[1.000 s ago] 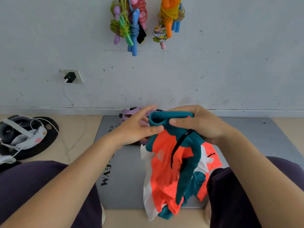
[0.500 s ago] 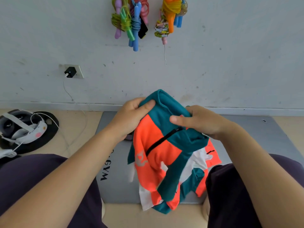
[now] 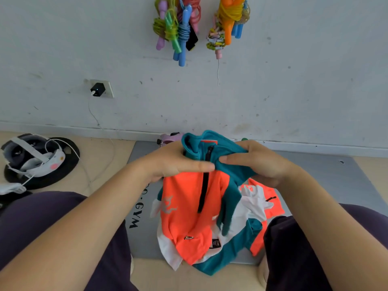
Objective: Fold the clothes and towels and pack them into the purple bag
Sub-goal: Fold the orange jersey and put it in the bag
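at centre frame, above the grey mat (image 3: 327, 177): left hand (image 3: 178, 162) and right hand (image 3: 258, 162) both gripping the teal collar of the orange, teal and white jacket (image 3: 189, 211), one on each side of the black zip, thumbs lying across the front of the cloth and fingers curled behind it. rest of the jacket hanging down crumpled toward lower centre, hem bunched on the near edge of the mat, one teal sleeve dangling over the front and more cloth heaped at lower right against the knee. purple bag (image 3: 170, 138) just visible as a lilac sliver behind the collar, upper centre by the skirting board, mostly hidden, so cannot tell whether open.

to do this step well, probably best to: keep the two holds level at the shoulders and spread them apart until the front hangs flat; shake once to free the tangled sleeve; lay the jacket face down on bare mat, zip line straight; smooth from collar to hem before tucking sleeves in. likely risks: folding over a trapped sleeve, or dragging the hem off the mat.
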Demonstrator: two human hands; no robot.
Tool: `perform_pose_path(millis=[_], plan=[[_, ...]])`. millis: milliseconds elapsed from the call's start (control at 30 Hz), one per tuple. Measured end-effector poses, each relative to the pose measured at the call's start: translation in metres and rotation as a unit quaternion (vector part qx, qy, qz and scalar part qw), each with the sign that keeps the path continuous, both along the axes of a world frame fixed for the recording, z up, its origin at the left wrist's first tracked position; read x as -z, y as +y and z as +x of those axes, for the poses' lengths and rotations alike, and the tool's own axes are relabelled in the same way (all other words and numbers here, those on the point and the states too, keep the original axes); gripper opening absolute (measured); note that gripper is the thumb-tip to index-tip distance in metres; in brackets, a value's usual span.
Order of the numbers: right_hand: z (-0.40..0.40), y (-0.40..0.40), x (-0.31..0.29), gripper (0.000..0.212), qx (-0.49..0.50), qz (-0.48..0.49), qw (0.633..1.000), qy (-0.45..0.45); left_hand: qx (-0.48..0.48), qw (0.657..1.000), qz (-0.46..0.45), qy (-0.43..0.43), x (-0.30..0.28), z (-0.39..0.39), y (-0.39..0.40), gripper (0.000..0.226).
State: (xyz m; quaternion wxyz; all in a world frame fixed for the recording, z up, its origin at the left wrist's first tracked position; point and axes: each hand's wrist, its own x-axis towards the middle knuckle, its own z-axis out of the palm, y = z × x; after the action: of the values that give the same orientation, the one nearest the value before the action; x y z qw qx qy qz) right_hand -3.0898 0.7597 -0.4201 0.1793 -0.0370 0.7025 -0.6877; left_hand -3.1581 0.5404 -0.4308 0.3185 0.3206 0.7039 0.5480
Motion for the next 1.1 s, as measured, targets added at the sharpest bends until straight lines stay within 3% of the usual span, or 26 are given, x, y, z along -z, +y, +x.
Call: perform_pose_path(millis=[167,300,500,600,700,800,900,967,1033,1100], plan=[[-0.003,0.006,-0.001,0.057,0.05,-0.056,0.997,-0.011,-0.166,0.977,0.094,-0.09,-0.007,-0.005,-0.003,0.042],[-0.003,0.007,0.004,0.029,0.033,0.012,0.998,-0.044,-0.199,0.965,0.135,-0.103,-0.007,-0.013,-0.008,0.044],[-0.011,0.004,0.011,0.029,0.161,-0.051,0.986,0.014,-0.169,0.971,0.094,-0.141,0.003,-0.028,-0.017,0.038],[-0.016,0.012,0.016,0.036,0.266,0.112,0.954,0.082,-0.149,0.986,0.025,-0.075,0.01,-0.036,-0.028,0.036],[-0.017,0.028,0.016,0.04,0.316,0.254,0.906,0.122,-0.153,0.98,-0.127,0.006,0.023,-0.042,-0.041,0.016],[-0.014,0.036,0.021,0.04,0.298,0.329,0.885,0.139,-0.171,0.969,-0.177,0.011,0.038,-0.042,-0.048,0.022],[-0.01,0.037,0.029,0.041,0.269,0.378,0.874,0.147,-0.188,0.974,-0.126,0.003,0.045,-0.038,-0.051,0.027],[-0.006,0.038,0.032,0.045,0.236,0.375,0.887,0.134,-0.211,0.973,-0.091,0.016,0.045,-0.035,-0.054,0.026],[0.0,0.039,0.03,0.049,0.168,0.351,0.918,0.078,-0.231,0.962,-0.112,0.095,0.047,-0.032,-0.054,0.027],[0.006,0.042,0.028,0.051,0.053,0.397,0.916,0.004,-0.224,0.945,-0.155,0.18,0.047,-0.027,-0.049,0.03]])
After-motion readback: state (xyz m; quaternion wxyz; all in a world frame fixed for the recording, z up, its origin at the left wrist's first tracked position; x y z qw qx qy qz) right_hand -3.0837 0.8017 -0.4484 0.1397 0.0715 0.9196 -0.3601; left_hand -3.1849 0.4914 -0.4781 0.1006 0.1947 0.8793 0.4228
